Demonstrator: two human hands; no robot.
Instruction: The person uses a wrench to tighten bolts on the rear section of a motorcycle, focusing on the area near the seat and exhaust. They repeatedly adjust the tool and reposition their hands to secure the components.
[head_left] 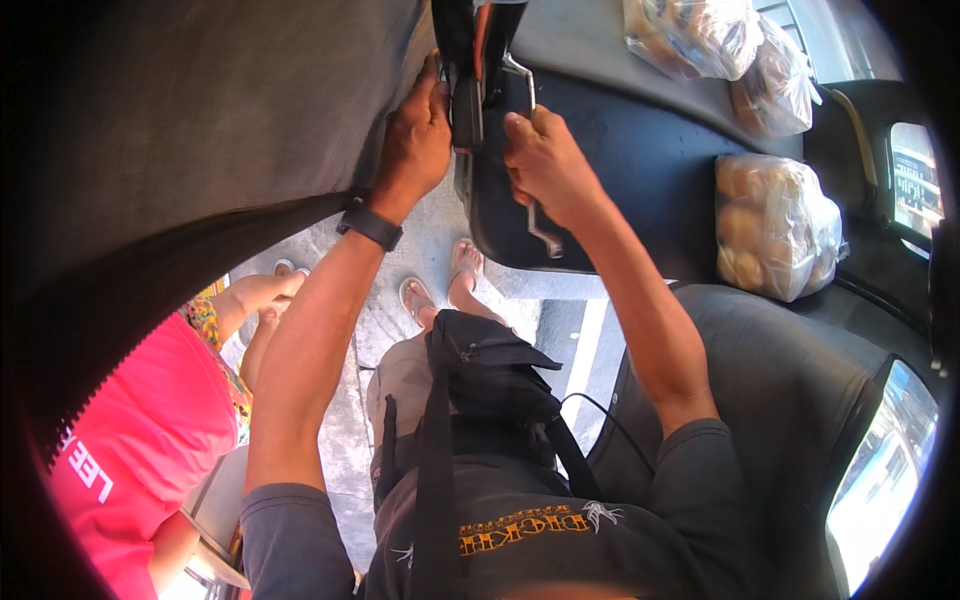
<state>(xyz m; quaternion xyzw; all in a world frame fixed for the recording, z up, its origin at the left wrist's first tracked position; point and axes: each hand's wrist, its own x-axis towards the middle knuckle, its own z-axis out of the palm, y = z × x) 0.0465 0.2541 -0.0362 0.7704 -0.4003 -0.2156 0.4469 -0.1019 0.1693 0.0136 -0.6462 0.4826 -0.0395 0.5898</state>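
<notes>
Shirt [520, 490]: orange lettering [560, 523] | pink garment [150, 440]: white letters [92, 474] | right hand [552, 165] grips rod [549, 239]

Orange lettering [525, 528] on dark shirt [640, 535] below right hand [550, 165], white capitals [87, 468] on pink garment [165, 415] down-left of left hand [415, 140]
</notes>
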